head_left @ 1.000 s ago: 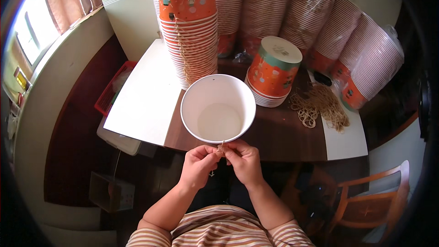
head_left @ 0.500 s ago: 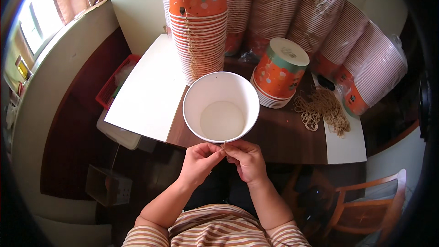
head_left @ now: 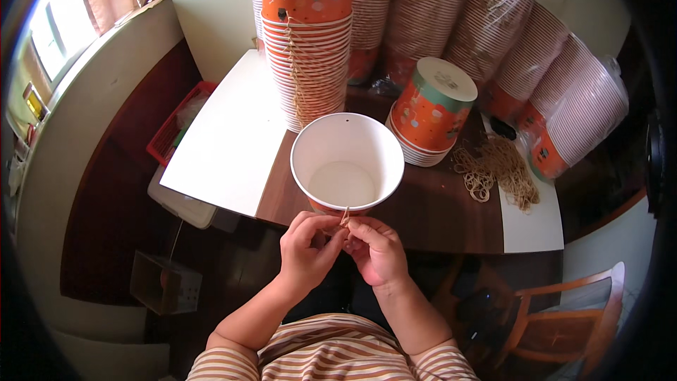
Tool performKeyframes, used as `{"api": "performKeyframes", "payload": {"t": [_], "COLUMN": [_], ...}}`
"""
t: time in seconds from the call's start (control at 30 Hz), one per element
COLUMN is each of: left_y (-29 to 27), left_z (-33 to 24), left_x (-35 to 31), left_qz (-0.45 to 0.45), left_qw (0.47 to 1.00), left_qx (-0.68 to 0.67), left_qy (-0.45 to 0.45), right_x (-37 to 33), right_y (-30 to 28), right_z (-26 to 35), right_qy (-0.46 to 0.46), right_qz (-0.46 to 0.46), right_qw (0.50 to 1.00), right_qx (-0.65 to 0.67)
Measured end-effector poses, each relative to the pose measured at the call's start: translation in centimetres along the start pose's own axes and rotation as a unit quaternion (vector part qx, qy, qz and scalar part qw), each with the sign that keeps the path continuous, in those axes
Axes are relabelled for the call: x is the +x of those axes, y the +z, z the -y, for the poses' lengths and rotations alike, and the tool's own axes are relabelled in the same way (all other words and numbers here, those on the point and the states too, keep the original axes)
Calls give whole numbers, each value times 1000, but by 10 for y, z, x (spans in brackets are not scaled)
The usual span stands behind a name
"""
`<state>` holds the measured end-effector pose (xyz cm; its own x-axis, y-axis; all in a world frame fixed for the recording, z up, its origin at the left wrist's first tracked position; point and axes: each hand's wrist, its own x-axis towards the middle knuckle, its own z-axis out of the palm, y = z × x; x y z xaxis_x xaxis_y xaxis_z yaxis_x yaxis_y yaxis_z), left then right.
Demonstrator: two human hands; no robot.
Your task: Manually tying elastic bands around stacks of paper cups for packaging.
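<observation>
Close together, just beyond the person's lap and at the near edge of the counter [head_left: 430, 222], the left hand [head_left: 307, 247] and the right hand [head_left: 379, 250] meet fingertip to fingertip, their fingers curled and thumbs drawn in, pinching a thin tan cord [head_left: 345, 216] between them. A short bit of it sticks up between the fingertips, in front of the near rim of a large round paper bucket, white inside and orange outside [head_left: 345, 152]; the fingers hide the rest of the cord, and whether they also touch the bucket's wall I cannot tell. This bucket stands mouth up directly beyond the hands, with a small dark hole under its far rim. Behind it and slightly left rises a tall stack of upside-down orange paper buckets with white rims [head_left: 307, 70], tan cords hanging down its side, so the single bucket sits between that stack and the hands. Just right of the single bucket is a shorter upside-down stack with a green band and pale base [head_left: 434, 109], and right of that lies a loose heap of tan cords [head_left: 501, 173]. Along the back stand tall bucket stacks wrapped in clear plastic [head_left: 486, 25]. A bare white panel [head_left: 218, 148] covers the counter's left side.
</observation>
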<state>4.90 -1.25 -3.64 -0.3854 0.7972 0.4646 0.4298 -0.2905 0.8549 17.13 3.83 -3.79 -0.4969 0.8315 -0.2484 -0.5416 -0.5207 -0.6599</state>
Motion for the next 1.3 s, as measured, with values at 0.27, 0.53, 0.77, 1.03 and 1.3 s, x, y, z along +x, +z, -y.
{"api": "performKeyframes", "payload": {"t": [0.27, 0.53, 0.77, 1.03, 1.3], "left_y": [4, 0, -1, -8, -11], "left_z": [5, -1, 3, 0, 11], "left_x": [1, 4, 6, 1, -1], "left_qz": [-41, -10, 1, 49, 49], "left_qw": [981, 981, 974, 997, 990], "left_qx": [62, 74, 60, -52, -120], "left_qy": [177, 179, 218, 29, -62], "right_x": [-2, -4, -3, -2, 3], "right_y": [-4, -3, -7, 6, 2], "right_z": [-1, 1, 0, 5, 8], "right_qy": [7, -30, -47, -46, -95], "right_qz": [25, 23, 4, 13, 15], "right_qw": [999, 999, 996, 993, 983], "right_qx": [26, -29, -74, -105, -157]}}
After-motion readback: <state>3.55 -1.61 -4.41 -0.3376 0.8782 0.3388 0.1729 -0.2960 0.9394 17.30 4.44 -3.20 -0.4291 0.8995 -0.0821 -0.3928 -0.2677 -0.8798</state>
